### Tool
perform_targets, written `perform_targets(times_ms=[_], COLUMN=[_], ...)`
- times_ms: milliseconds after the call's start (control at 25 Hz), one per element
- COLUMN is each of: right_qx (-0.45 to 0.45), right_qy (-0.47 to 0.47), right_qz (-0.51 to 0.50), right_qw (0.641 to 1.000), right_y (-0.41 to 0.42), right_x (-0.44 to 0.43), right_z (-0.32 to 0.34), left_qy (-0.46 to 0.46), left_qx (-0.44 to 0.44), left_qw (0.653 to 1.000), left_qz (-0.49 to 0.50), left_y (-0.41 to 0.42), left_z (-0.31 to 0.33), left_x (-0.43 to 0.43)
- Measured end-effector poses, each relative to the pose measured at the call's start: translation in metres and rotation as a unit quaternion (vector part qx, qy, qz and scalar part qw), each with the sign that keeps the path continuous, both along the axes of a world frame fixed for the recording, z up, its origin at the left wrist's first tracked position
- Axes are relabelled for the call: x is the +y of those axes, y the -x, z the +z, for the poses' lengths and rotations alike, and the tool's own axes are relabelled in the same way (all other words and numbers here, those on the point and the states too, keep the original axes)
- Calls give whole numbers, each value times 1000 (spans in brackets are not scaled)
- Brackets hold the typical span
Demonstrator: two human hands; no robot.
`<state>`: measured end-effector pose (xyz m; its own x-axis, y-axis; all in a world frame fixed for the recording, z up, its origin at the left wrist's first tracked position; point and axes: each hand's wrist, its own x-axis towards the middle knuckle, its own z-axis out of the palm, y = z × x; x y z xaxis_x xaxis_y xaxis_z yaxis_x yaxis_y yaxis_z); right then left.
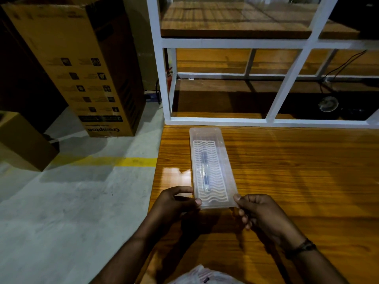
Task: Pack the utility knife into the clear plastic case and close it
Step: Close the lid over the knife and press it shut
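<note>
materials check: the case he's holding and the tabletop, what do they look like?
Case: clear, slightly frosted plastic. The utility knife shows through the wavy-ribbed lid, and the thin walls look moulded.

Tabletop: wood grain under a glossy finish that mirrors the light beside the case. Solid wood, veneer or laminate cannot be told from the look.

Left hand and right hand pinch the case's near corners.

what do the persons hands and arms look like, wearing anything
Both forearms are bare, with no sleeves in view and no gloves. The left hand shows no ring or band. The right hand has a dark band, perhaps a thread bracelet or a watch strap, around its wrist. No rings show on the fingers.
</note>
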<state>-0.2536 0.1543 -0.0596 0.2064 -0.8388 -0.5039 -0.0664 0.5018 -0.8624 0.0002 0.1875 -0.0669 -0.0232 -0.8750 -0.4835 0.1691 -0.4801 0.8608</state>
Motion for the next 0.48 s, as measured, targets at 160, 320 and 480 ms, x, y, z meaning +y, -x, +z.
perform_targets(times_ms=[160,320,480], right_qx=[-1,2,38], right_qy=[4,3,13], right_qz=[5,12,-7], right_qw=[1000,1000,999], right_y=[-1,0,-1], right_x=[-1,-3,-19], right_z=[-5,-8,-5], left_qy=[-3,-23,-40], left_qx=[-6,21,-6], left_qw=[1000,999,999], left_qz=[5,4,5], left_y=[-1,-3,-1], left_z=[-2,-5,-3], left_x=[-2,-6,-18])
